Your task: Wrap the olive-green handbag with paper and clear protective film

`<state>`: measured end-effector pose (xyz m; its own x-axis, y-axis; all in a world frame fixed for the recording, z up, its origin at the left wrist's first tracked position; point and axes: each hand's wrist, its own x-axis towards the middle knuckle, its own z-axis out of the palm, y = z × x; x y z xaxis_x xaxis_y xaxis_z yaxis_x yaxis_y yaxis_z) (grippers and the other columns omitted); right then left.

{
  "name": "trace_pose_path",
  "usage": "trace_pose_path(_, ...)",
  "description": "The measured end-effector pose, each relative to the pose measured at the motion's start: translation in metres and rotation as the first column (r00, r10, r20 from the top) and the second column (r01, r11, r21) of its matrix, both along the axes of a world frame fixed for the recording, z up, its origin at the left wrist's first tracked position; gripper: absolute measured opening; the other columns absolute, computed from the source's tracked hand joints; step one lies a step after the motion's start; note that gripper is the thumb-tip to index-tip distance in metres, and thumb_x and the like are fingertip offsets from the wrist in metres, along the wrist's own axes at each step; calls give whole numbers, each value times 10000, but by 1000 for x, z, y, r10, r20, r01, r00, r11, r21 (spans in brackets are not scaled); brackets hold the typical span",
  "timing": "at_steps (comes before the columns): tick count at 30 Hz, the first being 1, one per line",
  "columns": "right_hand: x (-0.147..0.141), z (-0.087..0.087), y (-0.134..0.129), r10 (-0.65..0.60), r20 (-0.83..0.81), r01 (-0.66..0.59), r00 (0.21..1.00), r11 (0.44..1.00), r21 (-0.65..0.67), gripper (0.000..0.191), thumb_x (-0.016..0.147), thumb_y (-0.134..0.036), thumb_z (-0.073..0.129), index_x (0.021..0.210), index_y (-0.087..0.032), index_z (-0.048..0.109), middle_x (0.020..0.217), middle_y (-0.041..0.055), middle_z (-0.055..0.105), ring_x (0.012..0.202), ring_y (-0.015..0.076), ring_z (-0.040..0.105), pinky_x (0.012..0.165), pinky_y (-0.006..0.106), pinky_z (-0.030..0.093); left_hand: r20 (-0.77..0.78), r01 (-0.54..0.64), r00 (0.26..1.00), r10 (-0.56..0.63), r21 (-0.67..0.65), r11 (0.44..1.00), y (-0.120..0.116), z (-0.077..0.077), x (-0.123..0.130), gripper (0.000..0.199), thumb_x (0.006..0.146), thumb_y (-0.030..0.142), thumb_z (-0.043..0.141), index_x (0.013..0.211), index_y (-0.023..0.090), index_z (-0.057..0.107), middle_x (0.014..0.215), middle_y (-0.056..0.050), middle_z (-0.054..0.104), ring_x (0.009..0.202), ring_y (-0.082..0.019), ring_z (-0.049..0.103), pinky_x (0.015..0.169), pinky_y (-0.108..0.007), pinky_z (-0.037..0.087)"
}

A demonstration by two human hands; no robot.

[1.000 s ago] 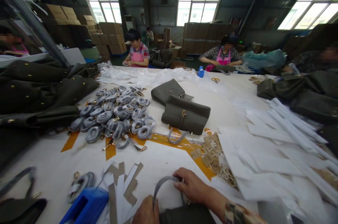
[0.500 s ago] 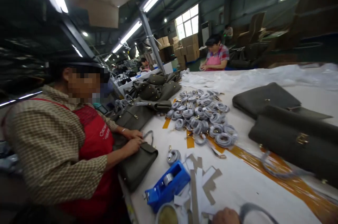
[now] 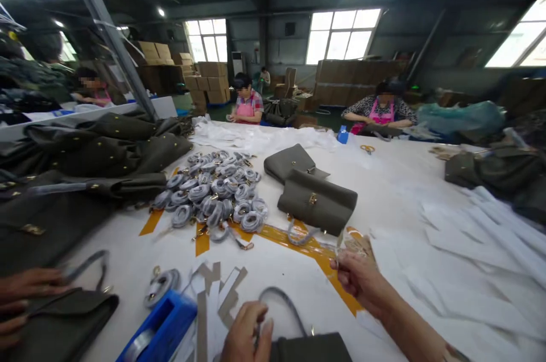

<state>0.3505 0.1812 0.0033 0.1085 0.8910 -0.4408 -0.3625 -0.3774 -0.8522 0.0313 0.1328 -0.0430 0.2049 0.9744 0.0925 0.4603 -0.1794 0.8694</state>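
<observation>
My left hand point(image 3: 246, 332) is at the bottom centre, its fingers curled round the end of a grey wrapped handle point(image 3: 284, 299) on a dark green bag point(image 3: 313, 349). Out to the right, my right hand point(image 3: 356, 275) grips a small clear packet point(image 3: 355, 242) with something yellowish and brown on it, raised over the white table point(image 3: 294, 262). Further back lie two more dark green bags point(image 3: 318, 200). A heap of coiled grey straps point(image 3: 217, 185) in clear wrap spreads to their left.
A blue tape dispenser point(image 3: 164, 328) and paper strips point(image 3: 209, 299) lie left of my left hand. A co-worker's hands point(image 3: 32, 293) rest on a bag at the far left. White sheets point(image 3: 482, 259) cover the right side. People point(image 3: 384, 108) sit across the table.
The view has swung to the right. My right hand now shows clearly with the packet in it, and the bag by my left hand has come into view. The neighbouring worker's face has left the frame.
</observation>
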Motion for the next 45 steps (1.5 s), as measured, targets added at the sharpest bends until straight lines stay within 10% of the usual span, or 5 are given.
trace_pose_path(6, -92, -7, -48, 56, -233, -66, 971, 997, -33, 429, 685, -495, 846, 857, -136, 685, 635, -34, 501, 537, 58, 339, 437, 176, 216, 130, 127, 987, -97, -248, 960, -10, 56, 61, 317, 847, 262, 577, 1156, 217, 631, 1136, -82, 653, 853, -183, 620, 720, -284, 500)
trace_pose_path(24, -137, -33, -95, 4, -302, -59, 953, 983, -173, 455, 698, -441, 804, 1026, -148, 687, 760, -9, 540, 616, 95, 405, 463, 192, 269, 213, 76, 977, 31, -476, 876, -31, 37, 46, 204, 856, 382, 612, 896, 186, 655, 892, -40, 673, 826, -183, 604, 766, -279, 463)
trace_pose_path(36, -100, -42, -92, 281, 560, -295, 780, 953, -68, 319, 883, -466, 545, 735, -203, 651, 761, 70, 649, 771, 233, 605, 676, 343, 502, -94, 133, 969, -230, -590, 796, -23, 62, 9, 341, 904, 388, 494, 716, 184, 692, 609, 10, 643, 570, -136, 564, 587, -250, 378)
trace_pose_path(40, -103, -14, -93, 154, 776, -556, 611, 782, 283, 227, 958, -367, 522, 1052, -231, 677, 1297, 117, 606, 1225, 256, 538, 1069, 404, 418, -205, 250, 901, -382, -474, 844, -22, 77, 12, 309, 915, 317, 495, 693, 203, 676, 711, -5, 710, 694, -148, 629, 655, -254, 380)
trace_pose_path(45, -125, -3, -86, 451, 704, -753, 548, 633, 180, 252, 983, -351, 488, 1123, -227, 657, 1044, 60, 703, 957, 208, 638, 871, 315, 490, -187, 292, 896, -403, -435, 852, -15, 82, 13, 235, 859, 223, 489, 778, 199, 708, 804, -24, 729, 746, -167, 627, 648, -265, 380)
